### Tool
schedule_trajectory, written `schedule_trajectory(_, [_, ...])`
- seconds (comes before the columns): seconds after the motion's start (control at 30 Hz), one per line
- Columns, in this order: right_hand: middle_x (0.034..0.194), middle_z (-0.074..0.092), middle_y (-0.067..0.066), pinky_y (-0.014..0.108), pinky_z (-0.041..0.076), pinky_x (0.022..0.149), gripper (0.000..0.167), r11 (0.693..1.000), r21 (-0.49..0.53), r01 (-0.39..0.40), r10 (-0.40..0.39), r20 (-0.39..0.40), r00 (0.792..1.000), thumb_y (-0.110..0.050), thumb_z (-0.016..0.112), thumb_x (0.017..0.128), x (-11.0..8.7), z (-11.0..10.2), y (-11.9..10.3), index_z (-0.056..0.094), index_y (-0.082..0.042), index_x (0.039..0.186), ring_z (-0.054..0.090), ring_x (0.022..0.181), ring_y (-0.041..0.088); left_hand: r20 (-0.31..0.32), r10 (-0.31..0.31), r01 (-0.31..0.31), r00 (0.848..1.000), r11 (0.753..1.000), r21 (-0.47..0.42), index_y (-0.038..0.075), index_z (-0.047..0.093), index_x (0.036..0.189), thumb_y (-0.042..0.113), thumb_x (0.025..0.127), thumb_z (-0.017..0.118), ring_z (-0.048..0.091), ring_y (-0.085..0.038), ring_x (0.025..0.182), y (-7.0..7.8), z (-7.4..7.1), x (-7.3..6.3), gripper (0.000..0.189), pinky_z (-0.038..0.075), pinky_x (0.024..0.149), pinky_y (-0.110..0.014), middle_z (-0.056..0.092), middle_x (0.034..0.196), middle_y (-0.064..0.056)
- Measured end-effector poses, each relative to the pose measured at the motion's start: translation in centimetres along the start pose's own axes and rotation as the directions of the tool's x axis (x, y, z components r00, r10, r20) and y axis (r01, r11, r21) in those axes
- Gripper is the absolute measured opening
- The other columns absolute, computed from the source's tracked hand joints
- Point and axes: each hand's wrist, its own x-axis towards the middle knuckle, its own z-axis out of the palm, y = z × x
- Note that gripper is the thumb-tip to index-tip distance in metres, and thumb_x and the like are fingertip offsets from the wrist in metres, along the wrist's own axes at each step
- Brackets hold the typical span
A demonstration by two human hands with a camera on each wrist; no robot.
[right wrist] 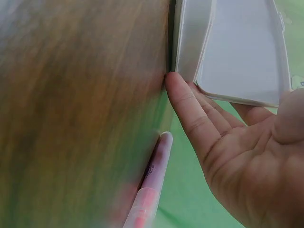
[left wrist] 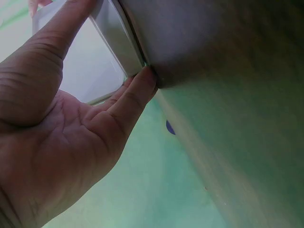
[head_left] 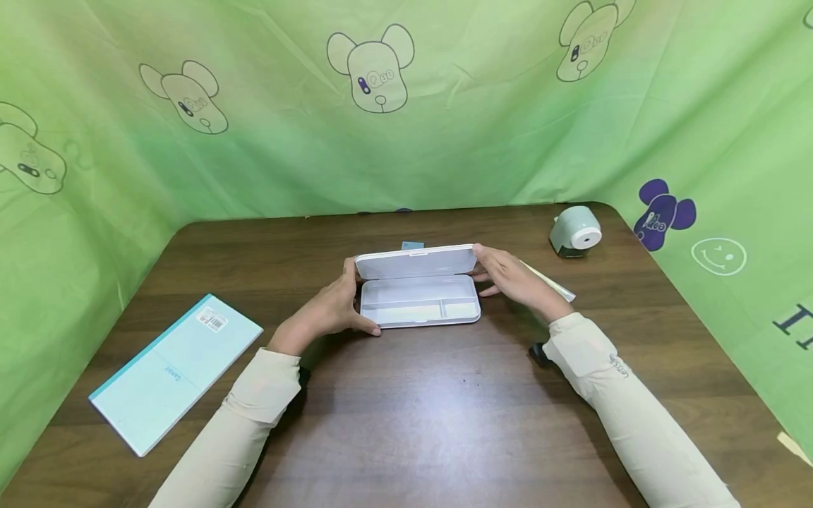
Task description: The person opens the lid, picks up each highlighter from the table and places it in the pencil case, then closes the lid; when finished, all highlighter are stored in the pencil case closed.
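Note:
A white pencil case (head_left: 420, 302) stands on the table with its lid (head_left: 416, 262) raised at the back. Inside, low dividers form a long compartment behind and smaller ones along the front; no items show in them. My left hand (head_left: 327, 307) grips the case's left end, thumb at the front corner and fingers reaching round the back. At the other end, my right hand (head_left: 508, 275) holds the lid's upper right corner with the thumb, while its fingers lie along the case's right side. In the right wrist view, those fingertips (right wrist: 176, 85) sit low beside the case's end wall.
A pale blue notebook (head_left: 178, 374) with a barcode sticker lies at left. A pencil sharpener (head_left: 574, 233) stands at the back right. A pen with a pink part (right wrist: 151, 175) lies beside my right hand. Behind the lid, a small blue item (head_left: 413, 245) peeks out.

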Motion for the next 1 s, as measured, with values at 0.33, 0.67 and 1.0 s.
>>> schedule_trajectory(0.33, [0.144, 0.056, 0.042, 0.052, 0.062, 0.092, 0.068, 0.997, 0.065, -0.034, 0.034, 0.004, 0.999, -0.041, 0.027, 0.121, 0.02, -0.24, 0.19, 0.042, 0.015, 0.157, 0.056, 0.137, 0.057, -0.004, -0.005, 0.005, 1.0, 1.0, -0.009, 0.001, 0.011, 0.158, 0.021, 0.074, 0.104, 0.058, -0.044, 0.136, -0.04, 0.17, -0.02, 0.127, 0.044, 0.113, -0.056, 0.053, 0.154, -0.031])
schedule_trajectory(0.67, [0.141, 0.058, 0.043, 0.05, 0.063, 0.088, 0.072, 0.994, 0.089, -0.062, 0.064, -0.028, 0.998, -0.045, 0.028, 0.12, -0.01, -0.29, 0.24, 0.041, 0.016, 0.156, 0.057, 0.136, 0.056, 0.003, 0.007, -0.007, 1.0, 1.0, 0.012, 0.014, -0.024, 0.169, 0.026, 0.075, 0.104, 0.053, -0.047, 0.142, -0.08, 0.11, 0.26, 0.159, 0.045, 0.111, -0.061, 0.046, 0.16, -0.034])
schedule_trajectory(1.0, [0.14, 0.061, 0.041, 0.045, 0.064, 0.086, 0.066, 0.994, 0.09, -0.057, 0.06, -0.031, 0.998, -0.04, 0.03, 0.121, 0.04, -0.27, 0.43, 0.038, 0.013, 0.16, 0.059, 0.135, 0.053, 0.015, -0.002, 0.002, 1.0, 1.0, 0.004, 0.017, -0.04, 0.162, 0.036, 0.075, 0.104, 0.041, -0.049, 0.152, -0.8, 0.16, 0.56, 0.169, 0.04, 0.118, -0.06, 0.032, 0.169, -0.035])
